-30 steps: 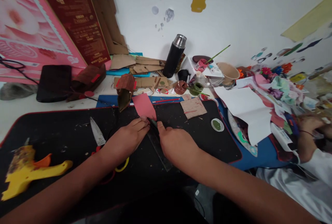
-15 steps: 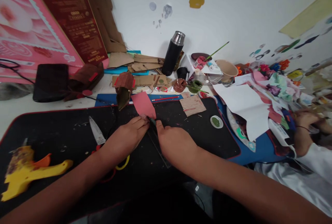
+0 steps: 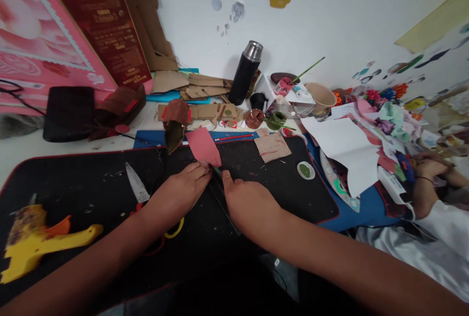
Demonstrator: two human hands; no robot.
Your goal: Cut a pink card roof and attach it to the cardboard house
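A pink piece of paper [image 3: 203, 146] lies on the black mat [image 3: 289, 194], its lower end running under my fingers. My left hand [image 3: 188, 186] is closed, fingertips pinched together and pressed down on that lower end. Beside it, my right hand [image 3: 249, 203] is wrapped round a dark, thin tool [image 3: 217, 174] that looks like a craft knife, the index finger stretched along it. Its tip is against the paper's lower edge, partly hidden by the fingers. A dark, straight strip [image 3: 225, 211], perhaps a ruler, slants down between my hands.
Under my left forearm lie scissors [image 3: 137, 184], blades pointing away. A yellow glue gun [image 3: 40, 242] rests at left. Behind stand a brown paper-like object [image 3: 176, 123], a black flask [image 3: 245, 74] and paint jars [image 3: 254, 119]. Corrugated cardboard [image 3: 273, 147] lies right; another person's arm [image 3: 427, 184] is farther right.
My hands hold nearly the same pose at the paper's lower end. The view has shifted very slightly; nothing was picked up or let go.
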